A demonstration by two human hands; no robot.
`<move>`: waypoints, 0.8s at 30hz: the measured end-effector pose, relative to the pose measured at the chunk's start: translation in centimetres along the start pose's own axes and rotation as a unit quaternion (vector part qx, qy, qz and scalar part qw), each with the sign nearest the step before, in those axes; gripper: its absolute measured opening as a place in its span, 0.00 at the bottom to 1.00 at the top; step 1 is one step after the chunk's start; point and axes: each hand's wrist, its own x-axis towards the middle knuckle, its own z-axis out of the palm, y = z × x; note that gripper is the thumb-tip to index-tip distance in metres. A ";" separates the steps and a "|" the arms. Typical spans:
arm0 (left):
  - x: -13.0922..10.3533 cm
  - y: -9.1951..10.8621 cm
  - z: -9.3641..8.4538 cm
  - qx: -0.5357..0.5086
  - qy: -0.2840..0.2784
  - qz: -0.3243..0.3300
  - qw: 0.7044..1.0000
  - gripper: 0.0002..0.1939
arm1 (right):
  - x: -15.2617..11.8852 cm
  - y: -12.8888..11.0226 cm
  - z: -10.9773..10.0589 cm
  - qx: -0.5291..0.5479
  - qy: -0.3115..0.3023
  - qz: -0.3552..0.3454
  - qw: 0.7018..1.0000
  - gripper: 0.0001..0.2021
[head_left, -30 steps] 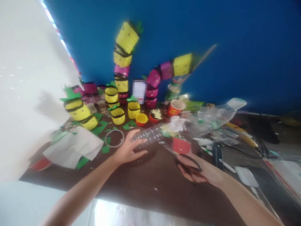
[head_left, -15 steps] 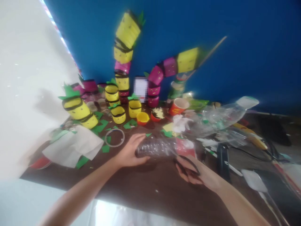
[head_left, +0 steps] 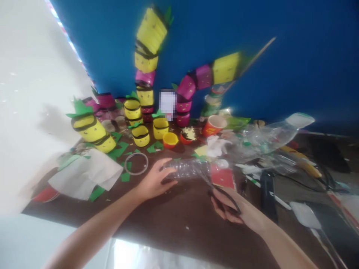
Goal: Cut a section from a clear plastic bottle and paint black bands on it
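Observation:
A clear ribbed plastic bottle [head_left: 187, 169] lies sideways above the dark table. My left hand [head_left: 157, 179] grips its left end, thumb and fingers wrapped around it. My right hand [head_left: 228, 205] is closed on a pair of scissors [head_left: 230, 195], with fingers through the black handles. The blades point up and left and reach the bottle's near side; blur hides whether they pass into the plastic. Just right of the bottle a red piece [head_left: 222, 176] lies behind the scissors. A clear ring [head_left: 136, 163] rests on the table left of my left hand.
Yellow cups with faces [head_left: 141, 136] and tall yellow-and-purple stacks [head_left: 145, 95] stand along the blue wall. White paper [head_left: 86, 173] and green scraps lie at left. On the right are a large clear bottle [head_left: 266, 138], a red cup [head_left: 215, 125], a glue gun [head_left: 304, 160] and cables.
The bottle and left hand have shifted slightly upward, while my right hand with the scissors is slightly lower and further right. More of the red piece shows.

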 end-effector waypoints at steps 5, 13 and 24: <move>0.2 0.0 0.1 -0.002 0.003 -0.018 1.000 0.27 | -1.7 0.3 -0.1 0.042 0.046 0.051 0.997 0.29; 0.3 -0.2 0.1 -0.006 0.003 -0.026 1.000 0.38 | -2.3 0.9 -0.2 0.055 0.079 0.071 0.993 0.28; 0.1 0.2 0.5 -0.060 0.024 0.020 0.998 0.34 | -1.2 -3.1 0.6 -0.036 0.075 0.060 0.995 0.30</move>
